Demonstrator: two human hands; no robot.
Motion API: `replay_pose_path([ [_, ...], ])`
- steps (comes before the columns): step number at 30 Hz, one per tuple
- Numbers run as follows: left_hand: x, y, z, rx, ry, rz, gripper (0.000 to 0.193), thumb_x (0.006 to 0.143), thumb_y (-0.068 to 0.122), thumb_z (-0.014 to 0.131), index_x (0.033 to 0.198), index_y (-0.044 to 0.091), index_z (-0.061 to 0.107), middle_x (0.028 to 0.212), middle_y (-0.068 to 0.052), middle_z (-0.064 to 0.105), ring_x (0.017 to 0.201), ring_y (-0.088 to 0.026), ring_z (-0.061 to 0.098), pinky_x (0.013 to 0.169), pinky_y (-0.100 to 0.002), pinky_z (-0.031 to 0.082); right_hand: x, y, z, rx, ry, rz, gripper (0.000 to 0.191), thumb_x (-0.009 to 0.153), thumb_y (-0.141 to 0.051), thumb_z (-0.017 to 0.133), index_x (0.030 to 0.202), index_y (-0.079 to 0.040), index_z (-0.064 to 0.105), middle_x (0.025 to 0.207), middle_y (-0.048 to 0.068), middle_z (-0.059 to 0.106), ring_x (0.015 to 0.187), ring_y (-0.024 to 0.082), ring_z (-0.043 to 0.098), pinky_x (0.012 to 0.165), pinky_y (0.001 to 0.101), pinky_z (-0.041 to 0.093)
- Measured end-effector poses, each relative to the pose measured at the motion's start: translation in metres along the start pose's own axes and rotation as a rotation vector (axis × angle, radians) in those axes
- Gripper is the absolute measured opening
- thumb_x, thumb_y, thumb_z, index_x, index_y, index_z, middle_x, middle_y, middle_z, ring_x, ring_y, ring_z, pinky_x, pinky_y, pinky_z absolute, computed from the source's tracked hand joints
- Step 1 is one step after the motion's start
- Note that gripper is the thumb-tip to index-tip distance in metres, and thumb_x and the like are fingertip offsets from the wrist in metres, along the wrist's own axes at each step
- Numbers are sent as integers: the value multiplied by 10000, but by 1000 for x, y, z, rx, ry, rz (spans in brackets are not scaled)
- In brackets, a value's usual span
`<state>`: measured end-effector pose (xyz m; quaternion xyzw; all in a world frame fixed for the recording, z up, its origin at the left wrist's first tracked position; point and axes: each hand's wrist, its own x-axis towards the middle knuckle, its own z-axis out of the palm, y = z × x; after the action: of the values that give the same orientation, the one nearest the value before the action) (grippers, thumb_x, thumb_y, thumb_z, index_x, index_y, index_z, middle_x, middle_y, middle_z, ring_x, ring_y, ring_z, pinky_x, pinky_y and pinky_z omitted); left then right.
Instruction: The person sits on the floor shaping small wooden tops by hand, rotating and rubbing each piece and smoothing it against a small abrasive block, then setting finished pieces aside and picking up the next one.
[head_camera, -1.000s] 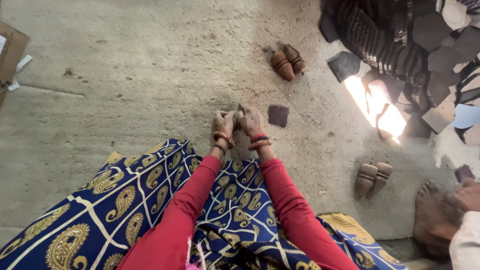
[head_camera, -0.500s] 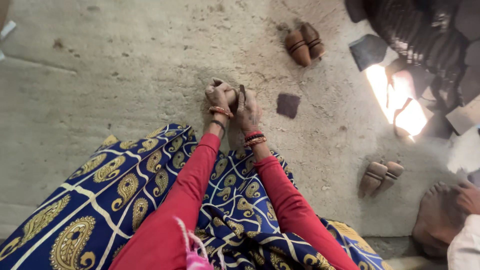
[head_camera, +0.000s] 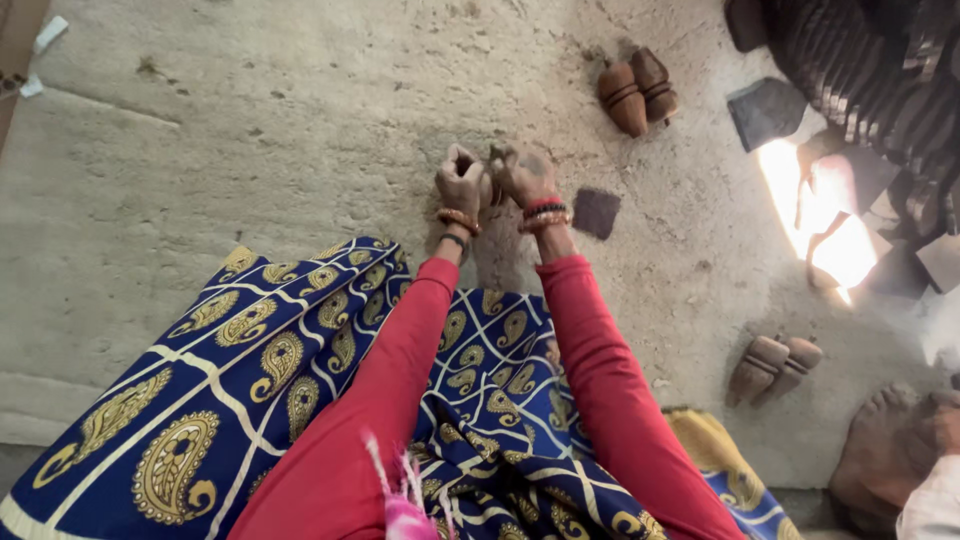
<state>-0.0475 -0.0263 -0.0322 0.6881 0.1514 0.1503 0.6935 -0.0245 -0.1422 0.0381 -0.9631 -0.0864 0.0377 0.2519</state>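
Both hands, left hand (head_camera: 462, 185) and right hand (head_camera: 522, 175), stayed pressed together, grip closed on a small dark piece (head_camera: 495, 188).

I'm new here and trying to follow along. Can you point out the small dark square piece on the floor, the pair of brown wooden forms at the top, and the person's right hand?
dark square piece (head_camera: 596, 212), head view, its flat middle.
pair of brown wooden forms (head_camera: 638, 90), head view, where the two meet.
right hand (head_camera: 522, 176), head view, back of the hand.

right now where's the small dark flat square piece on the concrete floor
In the head view, the small dark flat square piece lies on the floor just right of the right hand, below the upper brown pair.
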Motion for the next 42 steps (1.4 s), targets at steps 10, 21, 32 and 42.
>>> replay_pose_path([
  [10,8,-6,6,121,56,6,88,750,53,662,792,60,585,697,-79,636,650,-195,619,657,-355,526,-81,-34,31,125,308,403,264,1050,-311,533,1165,-109,657,931,199,712,830,394,668,717,508,510],
  [21,-14,6,-5,222,-120,116,81,856,103,662,912,71,613,764,-54,647,715,-179,624,668,-347,499,-19,-1,-10,73,-78,139,262,942,-327,630,943,-83,726,869,208,708,805,378,692,709,494,530],
  [32,-19,1,5,-106,196,-324,99,801,15,660,867,54,597,745,-68,669,585,-153,666,546,-310,569,-108,-37,23,66,424,205,295,1015,-293,526,1168,-96,682,938,222,711,738,394,681,619,497,519],
  [42,-28,12,-4,-396,63,-164,135,860,-83,615,863,45,573,772,-30,615,638,-117,630,577,-273,570,-35,-14,-9,4,-95,130,269,946,-270,570,876,-65,730,788,208,667,678,358,657,627,496,532],
])
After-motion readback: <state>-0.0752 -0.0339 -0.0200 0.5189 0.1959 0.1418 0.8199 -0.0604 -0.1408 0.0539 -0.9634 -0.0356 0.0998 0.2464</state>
